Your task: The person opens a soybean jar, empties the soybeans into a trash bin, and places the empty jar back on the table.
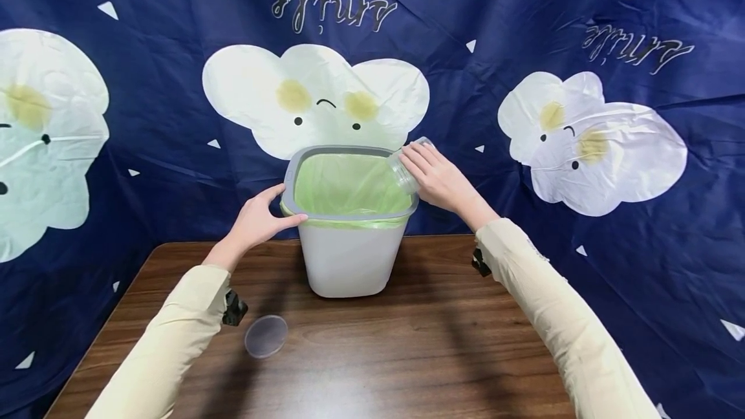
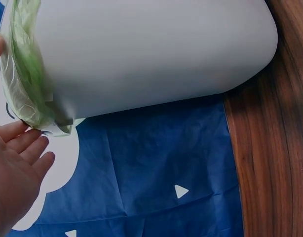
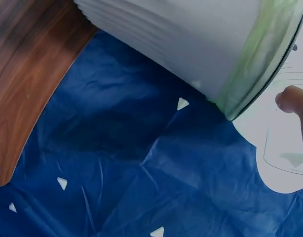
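A light grey trash bin [image 1: 352, 257] with a grey rim and a green bag [image 1: 349, 189] lining it stands upright at the table's far edge. My left hand [image 1: 256, 220] touches its left front corner, thumb at the front of the rim and the fingers spread along the left side. In the left wrist view those fingers [image 2: 30, 148] look extended. My right hand [image 1: 433, 176] grips a clear plastic jar [image 1: 403, 173], tilted over the right side of the bin's opening. The jar's contents cannot be made out. A clear round lid [image 1: 266, 336] lies flat on the table.
The brown wooden table [image 1: 372, 354] ends just behind the bin. A dark blue cloth [image 1: 465, 5] with white clouds and small triangles hangs behind and at both sides.
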Action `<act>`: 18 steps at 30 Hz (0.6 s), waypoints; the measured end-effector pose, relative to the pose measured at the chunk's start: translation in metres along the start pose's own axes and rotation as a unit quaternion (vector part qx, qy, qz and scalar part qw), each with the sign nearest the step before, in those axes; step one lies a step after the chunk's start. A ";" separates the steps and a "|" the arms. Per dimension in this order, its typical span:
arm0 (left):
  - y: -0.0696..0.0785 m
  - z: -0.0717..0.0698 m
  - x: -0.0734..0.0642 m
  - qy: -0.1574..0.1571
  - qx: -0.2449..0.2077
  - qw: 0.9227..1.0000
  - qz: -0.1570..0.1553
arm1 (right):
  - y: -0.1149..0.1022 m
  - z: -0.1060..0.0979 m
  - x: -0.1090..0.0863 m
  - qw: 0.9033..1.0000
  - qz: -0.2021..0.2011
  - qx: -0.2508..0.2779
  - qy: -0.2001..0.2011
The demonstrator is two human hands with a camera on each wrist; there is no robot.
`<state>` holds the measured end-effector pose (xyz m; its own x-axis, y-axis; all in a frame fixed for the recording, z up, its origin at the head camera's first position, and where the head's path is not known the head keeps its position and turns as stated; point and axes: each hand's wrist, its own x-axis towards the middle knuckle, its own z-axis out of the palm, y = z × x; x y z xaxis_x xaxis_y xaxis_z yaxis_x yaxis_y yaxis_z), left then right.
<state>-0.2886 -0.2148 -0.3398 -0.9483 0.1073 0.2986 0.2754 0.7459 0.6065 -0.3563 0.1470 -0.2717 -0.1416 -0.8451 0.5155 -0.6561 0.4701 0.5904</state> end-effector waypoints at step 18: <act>-0.003 0.000 0.003 0.000 -0.003 1.000 0.004 | 0.009 -0.009 -0.016 0.996 0.073 0.047 0.037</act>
<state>-0.2923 -0.2171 -0.3407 -0.9462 0.1131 0.3031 0.2836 0.7408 0.6090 -0.3535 0.1669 -0.2686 -0.1883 -0.7466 0.6381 -0.6998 0.5578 0.4462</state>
